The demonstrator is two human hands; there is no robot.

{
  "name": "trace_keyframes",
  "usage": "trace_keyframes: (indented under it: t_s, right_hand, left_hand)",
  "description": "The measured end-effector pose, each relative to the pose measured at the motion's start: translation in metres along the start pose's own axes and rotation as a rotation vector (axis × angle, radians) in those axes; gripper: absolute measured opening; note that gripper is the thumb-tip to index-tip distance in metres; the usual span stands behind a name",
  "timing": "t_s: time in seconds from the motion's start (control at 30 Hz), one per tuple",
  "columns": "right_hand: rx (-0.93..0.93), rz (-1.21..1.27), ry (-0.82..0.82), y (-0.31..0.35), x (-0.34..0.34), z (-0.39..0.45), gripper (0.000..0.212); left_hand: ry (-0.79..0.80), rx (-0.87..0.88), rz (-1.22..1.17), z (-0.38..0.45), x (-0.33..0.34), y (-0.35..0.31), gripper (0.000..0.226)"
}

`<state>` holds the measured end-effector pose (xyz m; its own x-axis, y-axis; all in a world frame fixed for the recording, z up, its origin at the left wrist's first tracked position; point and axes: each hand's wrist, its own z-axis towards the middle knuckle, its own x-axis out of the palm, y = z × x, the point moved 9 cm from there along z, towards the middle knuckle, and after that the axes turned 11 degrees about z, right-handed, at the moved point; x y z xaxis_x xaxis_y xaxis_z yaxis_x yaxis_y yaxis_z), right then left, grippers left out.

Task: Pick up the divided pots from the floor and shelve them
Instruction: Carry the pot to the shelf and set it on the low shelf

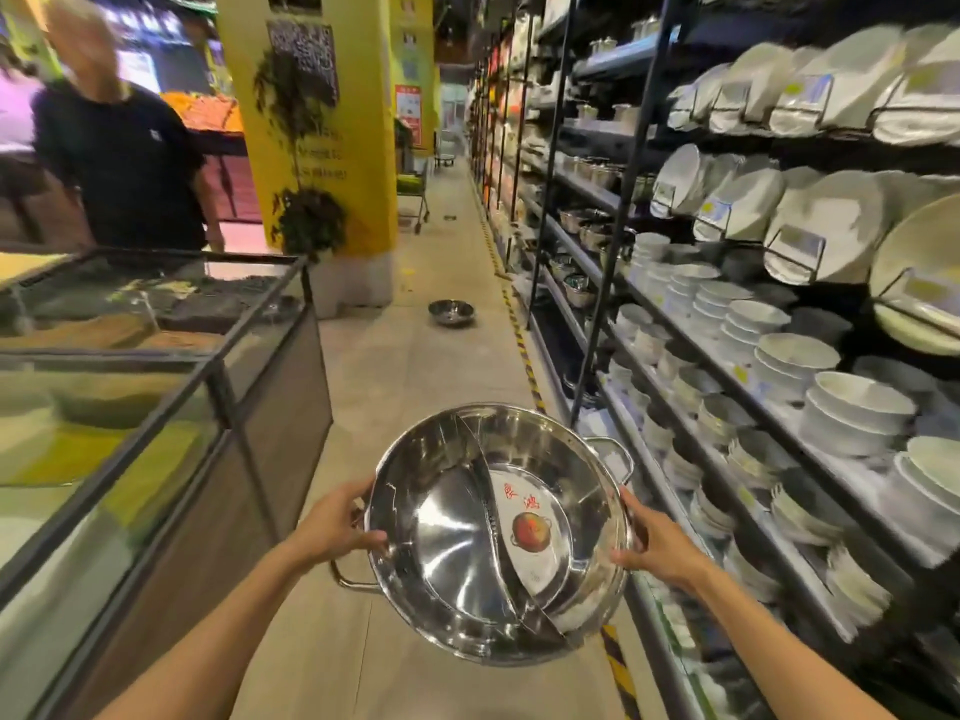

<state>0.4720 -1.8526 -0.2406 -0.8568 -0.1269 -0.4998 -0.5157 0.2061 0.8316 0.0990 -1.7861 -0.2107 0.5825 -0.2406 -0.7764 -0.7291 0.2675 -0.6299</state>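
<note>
A shiny steel divided pot [452,532] with a curved partition, two loop handles and a red-printed label inside is held in front of me, tilted so its inside faces me. My left hand [337,524] grips its left rim. On the right rim sits my right hand [657,545], also gripping. A second steel pot [451,312] rests on the floor farther down the aisle. The shelving [691,345] on my right carries white bowls and plates.
A glass-topped display case [171,387] stands to my left. A person in a black shirt [122,153] stands behind it. A yellow pillar [322,148] rises ahead on the left. Yellow-black tape [524,356] runs along the shelf foot. A cart [415,192] stands far down the aisle.
</note>
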Motion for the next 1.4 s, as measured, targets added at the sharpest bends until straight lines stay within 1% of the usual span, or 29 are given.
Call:
trace_keyframes:
  t_s: [0.13,0.2,0.33,0.47,0.63,0.73,0.87,0.97,1.13,1.27,1.4]
  right_hand:
    - [-0.049,-0.034,0.046,0.013,-0.014,0.093,0.101]
    - [-0.070,-0.062,0.048,0.018,-0.027,0.141,0.100]
    - [-0.086,-0.042,0.081,0.031,-0.058,0.242,0.098]
    - [-0.086,-0.078,0.090,0.054,-0.089,0.347,0.096]
    - [-0.047,-0.014,0.128,0.074,-0.104,0.475,0.098]
    - [-0.052,-0.031,0.117,0.082,-0.109,0.562,0.099]
    - [-0.035,-0.047,0.065,0.103,-0.125,0.672,0.098]
    - [-0.033,-0.054,0.046,0.128,-0.141,0.744,0.093]
    - [0.005,-0.033,0.002,0.147,-0.174,0.858,0.092]
    - [0.004,-0.033,-0.007,0.150,-0.198,0.962,0.091]
    - [-0.011,-0.013,-0.028,0.147,-0.225,1.075,0.086]
  left_hand:
    - [-0.081,-0.038,0.006,0.069,-0.018,0.019,0.068]
    - [-0.097,-0.059,0.001,0.112,-0.024,0.027,0.069]
    - [-0.085,-0.059,0.012,0.209,-0.040,0.031,0.061]
    - [-0.074,-0.029,0.028,0.304,-0.063,0.036,0.066]
    - [-0.058,-0.073,0.018,0.427,-0.082,0.081,0.063]
    - [-0.033,-0.068,0.024,0.512,-0.089,0.114,0.061]
    - [0.004,-0.067,-0.026,0.632,-0.111,0.158,0.065]
    - [0.032,-0.038,-0.001,0.717,-0.136,0.169,0.064]
    - [0.055,-0.017,0.053,0.854,-0.170,0.182,0.064]
    - [0.066,-0.029,0.065,0.967,-0.179,0.203,0.068]
    - [0.101,-0.049,0.070,1.094,-0.177,0.223,0.058]
